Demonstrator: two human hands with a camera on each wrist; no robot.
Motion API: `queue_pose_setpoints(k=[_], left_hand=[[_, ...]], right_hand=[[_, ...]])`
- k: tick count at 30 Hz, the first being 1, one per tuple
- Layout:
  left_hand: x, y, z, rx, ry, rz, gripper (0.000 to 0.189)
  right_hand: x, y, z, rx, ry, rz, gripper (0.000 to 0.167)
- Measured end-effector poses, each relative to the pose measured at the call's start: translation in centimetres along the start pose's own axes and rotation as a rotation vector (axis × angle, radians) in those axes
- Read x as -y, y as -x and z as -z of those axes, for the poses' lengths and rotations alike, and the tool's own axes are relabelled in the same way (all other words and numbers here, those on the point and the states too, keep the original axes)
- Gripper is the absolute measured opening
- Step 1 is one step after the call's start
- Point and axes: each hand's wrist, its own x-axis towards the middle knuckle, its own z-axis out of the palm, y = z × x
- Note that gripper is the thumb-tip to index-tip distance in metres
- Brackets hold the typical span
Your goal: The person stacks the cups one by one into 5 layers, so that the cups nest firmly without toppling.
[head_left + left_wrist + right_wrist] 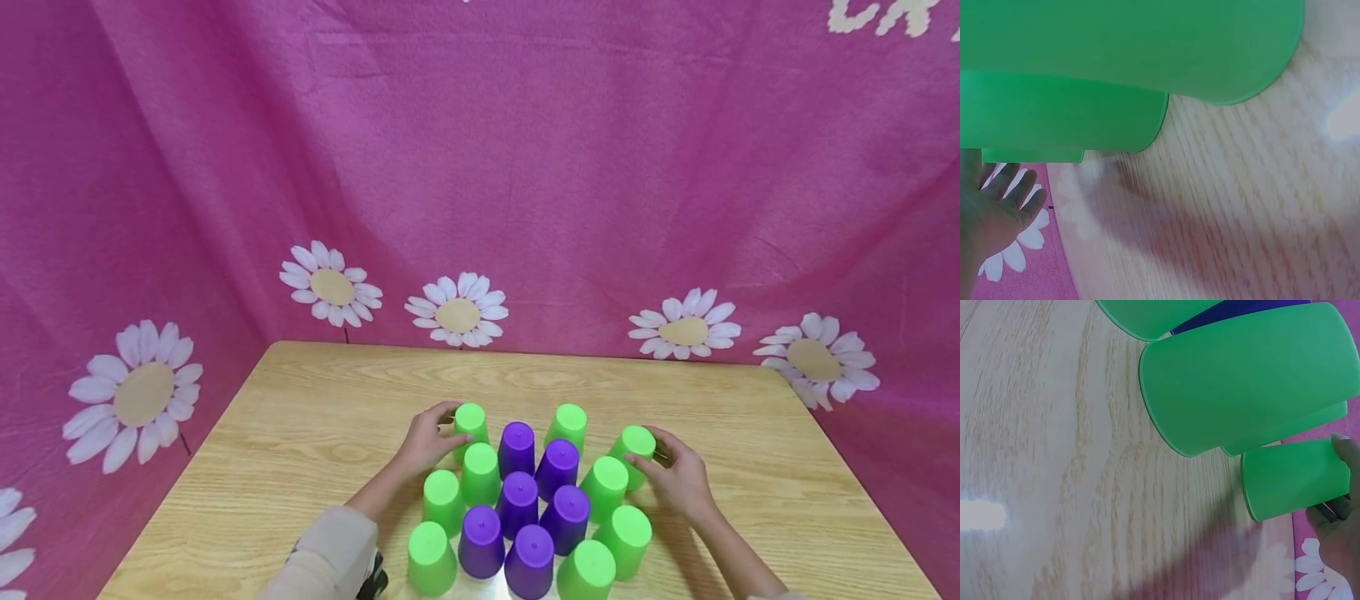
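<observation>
Upside-down plastic cups, green and purple, stand bunched on the wooden table in the head view. At the back left of the bunch, my left hand (425, 440) grips a green cup (469, 417), thumb on the near side and fingers round its far side. My right hand (682, 479) holds another green cup (634, 440) at the back right, between thumb and fingers. The right wrist view also shows that green cup (1294, 478) in the hand (1338, 540). In the left wrist view, near green cups (1066, 109) partly hide what the left hand (1000, 212) grips.
Several purple cups (519, 500) stand in the middle, flanked by green cups (432, 558) on the left and more green cups (625, 542) on the right. Another green cup (567, 425) stands at the back. A pink cloth (525, 208) with daisies hangs behind the table (315, 392).
</observation>
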Motion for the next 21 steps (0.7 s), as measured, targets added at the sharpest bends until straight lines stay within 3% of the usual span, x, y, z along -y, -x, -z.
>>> queue_pose_setpoints(k=[21], left_hand=[[0.0, -1.8, 0.7, -0.006, -0.025, 0.04, 0.043]], right_hand=[[2.7, -1.3, 2.1, -0.052, 0.024, 0.102, 0.042]])
